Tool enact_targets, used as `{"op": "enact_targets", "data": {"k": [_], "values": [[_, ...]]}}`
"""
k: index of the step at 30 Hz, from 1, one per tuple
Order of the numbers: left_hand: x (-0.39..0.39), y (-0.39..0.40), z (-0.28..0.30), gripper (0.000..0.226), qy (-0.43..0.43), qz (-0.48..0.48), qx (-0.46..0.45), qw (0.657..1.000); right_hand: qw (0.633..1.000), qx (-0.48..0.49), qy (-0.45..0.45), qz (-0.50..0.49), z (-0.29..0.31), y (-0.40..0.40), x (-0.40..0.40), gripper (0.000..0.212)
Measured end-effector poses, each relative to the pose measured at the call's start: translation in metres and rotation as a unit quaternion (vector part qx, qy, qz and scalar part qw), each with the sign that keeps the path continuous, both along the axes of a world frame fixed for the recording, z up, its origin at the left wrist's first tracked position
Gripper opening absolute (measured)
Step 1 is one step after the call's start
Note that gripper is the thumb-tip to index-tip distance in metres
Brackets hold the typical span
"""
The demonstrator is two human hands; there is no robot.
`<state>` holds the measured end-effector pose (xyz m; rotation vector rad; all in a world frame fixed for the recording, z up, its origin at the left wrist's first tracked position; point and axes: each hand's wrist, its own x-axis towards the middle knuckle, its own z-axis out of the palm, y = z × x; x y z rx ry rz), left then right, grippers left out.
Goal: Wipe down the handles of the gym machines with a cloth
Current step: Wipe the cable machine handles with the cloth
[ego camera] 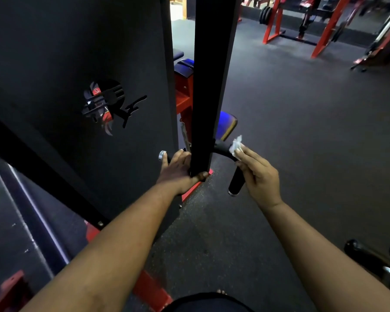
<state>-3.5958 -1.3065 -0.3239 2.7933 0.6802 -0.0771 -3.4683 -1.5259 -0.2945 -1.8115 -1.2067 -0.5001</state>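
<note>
My right hand (260, 174) pinches a small crumpled white cloth (236, 147) between thumb and fingertips, pressing it onto the bend of the curved black rubber-gripped handle bar (225, 152), just right of the tall black steel upright post (208, 97). My left hand (181, 170) curls around the left stub of that bar, beside its shiny chrome end cap (162, 155), with my thumb hooked round the foot of the post. The wad is tiny and held only at its edge, so I judge a firm stroke down the grip could pull it free onto the dark speckled rubber floor (302, 122). If my left hold loosens, the bar may swing and my wipe would skip the lower grip.
</note>
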Motion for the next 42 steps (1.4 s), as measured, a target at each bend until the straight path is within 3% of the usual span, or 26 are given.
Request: {"op": "enact_targets", "data": {"k": [6,9,13,17,24,29,32,35,39,42], "values": [[-0.001,-0.002,0.002,0.093,-0.005,0.003,-0.013,1.0,0.996,0.011,0.07,-0.057,-0.007,-0.025,0.006,0.025],[-0.002,-0.001,0.001,0.095,-0.009,-0.003,-0.021,1.0,0.996,0.046,0.08,-0.013,0.025,-0.001,0.002,0.021],[-0.007,-0.001,0.001,0.096,-0.031,-0.01,-0.026,0.999,0.994,-0.096,0.022,0.049,0.032,0.032,-0.007,0.035],[-0.015,-0.004,-0.002,0.09,-0.111,0.025,-0.079,0.99,0.995,-0.094,-0.005,0.022,0.006,0.022,-0.003,0.049],[-0.024,-0.048,0.012,0.097,-0.294,0.096,-0.122,0.943,0.975,-0.005,0.22,0.015,-0.025,0.001,-0.023,0.051],[-0.012,-0.08,0.018,0.102,-0.338,0.188,-0.23,0.893,0.944,-0.082,0.312,0.072,-0.06,-0.023,-0.02,0.055],[-0.01,-0.088,0.02,0.1,-0.356,0.221,-0.221,0.881,0.922,-0.119,0.339,0.146,-0.063,-0.037,0.0,0.052],[-0.008,-0.099,0.026,0.103,-0.367,0.234,-0.187,0.881,0.91,-0.052,0.367,0.188,-0.031,-0.038,0.017,0.045],[-0.003,-0.118,0.045,0.109,-0.371,0.237,-0.1,0.892,0.927,0.011,0.312,0.207,0.026,-0.01,0.02,0.043],[-0.002,-0.125,0.053,0.109,-0.348,0.221,-0.031,0.91,0.961,-0.052,0.123,0.242,0.024,0.003,0.004,0.051]]}}
